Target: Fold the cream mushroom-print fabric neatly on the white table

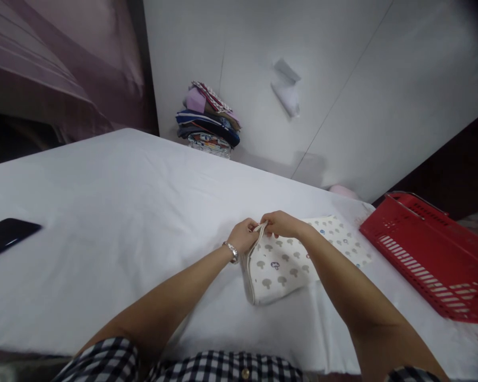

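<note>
A white cloth point(290, 265) printed with grey mushrooms lies folded lengthwise in front of me, its far end stretching right toward the basket. My left hand point(245, 235), with a bracelet at the wrist, pinches the raised left edge of this cloth. Right beside it, my right hand point(278, 223) grips the same edge with bent fingers. Between the two hands the edge stands up in layers off the table. My right forearm covers part of the cloth's middle.
The table has a white cover point(115, 223). A red plastic basket point(430, 254) stands at the right, and a dark flat device point(10, 236) lies at the left edge. Beyond the table are a stack of folded clothes point(209, 119) and a crumpled white piece point(287, 90) on the floor.
</note>
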Action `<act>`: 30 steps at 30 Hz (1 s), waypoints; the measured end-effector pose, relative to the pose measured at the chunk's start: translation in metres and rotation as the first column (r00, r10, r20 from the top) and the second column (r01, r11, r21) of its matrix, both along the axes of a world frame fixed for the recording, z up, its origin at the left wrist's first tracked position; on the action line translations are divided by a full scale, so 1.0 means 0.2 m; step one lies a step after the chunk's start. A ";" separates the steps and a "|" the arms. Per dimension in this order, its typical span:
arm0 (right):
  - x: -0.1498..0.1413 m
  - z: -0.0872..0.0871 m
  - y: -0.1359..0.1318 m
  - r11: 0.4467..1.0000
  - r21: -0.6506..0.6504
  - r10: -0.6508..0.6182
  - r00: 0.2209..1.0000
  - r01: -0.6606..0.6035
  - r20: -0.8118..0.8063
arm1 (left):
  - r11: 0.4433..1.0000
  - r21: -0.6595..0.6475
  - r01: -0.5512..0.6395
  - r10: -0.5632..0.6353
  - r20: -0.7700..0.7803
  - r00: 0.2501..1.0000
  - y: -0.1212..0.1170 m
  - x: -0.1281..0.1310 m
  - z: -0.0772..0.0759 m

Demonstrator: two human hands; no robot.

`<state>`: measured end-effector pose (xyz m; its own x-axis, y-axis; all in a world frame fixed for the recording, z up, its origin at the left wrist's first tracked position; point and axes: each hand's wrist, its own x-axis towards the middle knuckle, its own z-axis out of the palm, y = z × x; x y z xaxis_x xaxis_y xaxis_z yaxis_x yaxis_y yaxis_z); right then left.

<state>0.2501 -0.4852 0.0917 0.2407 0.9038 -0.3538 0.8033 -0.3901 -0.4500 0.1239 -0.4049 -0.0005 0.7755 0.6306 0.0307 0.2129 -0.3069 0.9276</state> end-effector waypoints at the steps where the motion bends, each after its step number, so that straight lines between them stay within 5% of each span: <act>1: 0.00 0.02 0.00 1.000 -0.028 0.009 0.999 -0.008 0.031 | 0.998 -0.041 0.039 -0.041 -0.061 0.997 0.00 0.00 0.00; 6: 0.00 0.09 -0.01 0.991 -0.122 0.067 0.984 -0.047 0.166 | 0.954 -0.136 0.268 -0.299 -0.329 0.896 0.00 -0.03 0.01; 11: -0.01 0.11 0.02 0.984 -0.175 0.086 0.960 -0.040 0.267 | 0.966 0.176 0.188 -0.133 -0.283 0.950 0.00 -0.12 0.04; 13: -0.01 0.10 0.03 0.985 -0.163 0.100 0.946 -0.051 0.310 | 0.970 0.203 0.133 -0.095 -0.189 0.977 -0.02 -0.14 0.05; 16: -0.02 0.10 0.04 0.990 -0.116 0.115 0.924 -0.078 0.366 | 0.991 -0.066 0.119 -0.124 -0.078 0.989 -0.06 -0.14 0.04; 19: -0.03 0.09 0.05 0.993 -0.076 0.116 0.917 -0.094 0.382 | 0.927 -0.365 0.090 -0.098 -0.001 0.995 -0.09 -0.14 0.04; 25: -0.04 0.04 0.07 0.991 -0.058 0.136 0.885 -0.122 0.446 | 0.959 -0.279 0.039 -0.017 0.079 0.997 -0.10 -0.13 0.00; 30: -0.05 0.01 0.10 0.988 -0.065 0.157 0.897 -0.143 0.414 | 0.886 -0.462 -0.019 0.038 0.032 0.999 -0.08 -0.10 -0.03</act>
<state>0.2406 -0.4658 0.0942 0.2344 0.9309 -0.2802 0.9648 -0.2582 -0.0507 0.1046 -0.4214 -0.0061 0.7611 0.6026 -0.2399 0.1762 0.1639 0.9706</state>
